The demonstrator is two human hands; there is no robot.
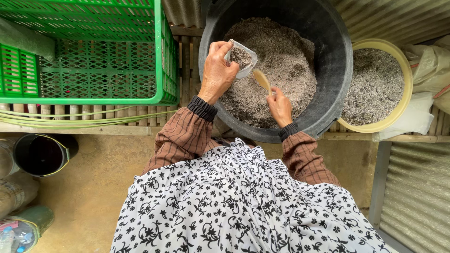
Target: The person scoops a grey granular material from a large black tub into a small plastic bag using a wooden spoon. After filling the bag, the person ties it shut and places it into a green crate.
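Observation:
My left hand (217, 71) grips a small clear plastic bag (243, 58), partly filled with grey-brown granular mix, over a large black tub (336, 61). The tub holds a heap of the same grey mix (281, 70). My right hand (280, 106) holds a pale wooden spoon (261, 79) by its handle, with the bowl of the spoon pointing up toward the bag's mouth. Both hands hover just above the mix inside the tub. Brown striped sleeves cover my forearms.
A green plastic crate (93, 51) sits left of the tub on a slatted bench. A yellow basin (403, 84) of grey mix stands to the right, beside white sacks (431, 65). A dark bucket (42, 154) and bottles (18, 232) stand on the floor at left. Corrugated metal sheeting (417, 187) lies at lower right.

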